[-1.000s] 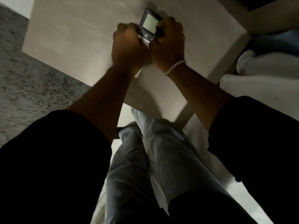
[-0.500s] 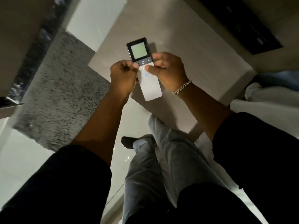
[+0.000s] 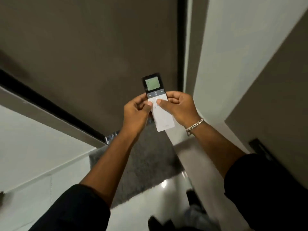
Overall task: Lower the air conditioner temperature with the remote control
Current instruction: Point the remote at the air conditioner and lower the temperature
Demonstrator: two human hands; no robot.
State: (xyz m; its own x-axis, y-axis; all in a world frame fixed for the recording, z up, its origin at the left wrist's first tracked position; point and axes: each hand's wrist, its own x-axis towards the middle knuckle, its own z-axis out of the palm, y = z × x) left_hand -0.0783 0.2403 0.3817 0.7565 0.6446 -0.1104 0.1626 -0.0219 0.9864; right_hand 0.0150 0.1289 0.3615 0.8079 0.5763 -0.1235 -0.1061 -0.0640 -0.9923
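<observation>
1. White-bodied remote control (image 3: 160,107) with a dark top section is held up in mid-air in front of a brown wall (image 3: 91,47), clear of any table. Only the head view is available, so everything below is from it.
2. Left hand (image 3: 135,114) grips the remote's left edge, fingers curled behind it, thumb on the front face just below the dark button strip.
3. Right hand (image 3: 179,107) grips the right edge the same way, thumb (image 3: 162,102) resting on the white face near the upper pale keys. Both hands closed on the remote, neither open.
4. Screen (image 3: 152,83) is lit greenish; digits too blurred to read.
5. Dark strip under the screen carries a minus key (image 3: 150,95), power key (image 3: 155,93) and plus key (image 3: 161,92).
6. Step in hand, my read: remote is picked up and aimed, temperature press not yet made. Neither thumb sits on minus.
7. Next move calls for the left thumb to slide up a little onto minus and press, without touching power right beside it.
8. Around: chain bracelet (image 3: 195,125) on the right wrist, grey rug (image 3: 141,164) on glossy floor below, white wall panel (image 3: 241,55) to the right.
9. Air conditioner itself is not in view, so I can't confirm the aim. Nothing blocks the keys.
</observation>
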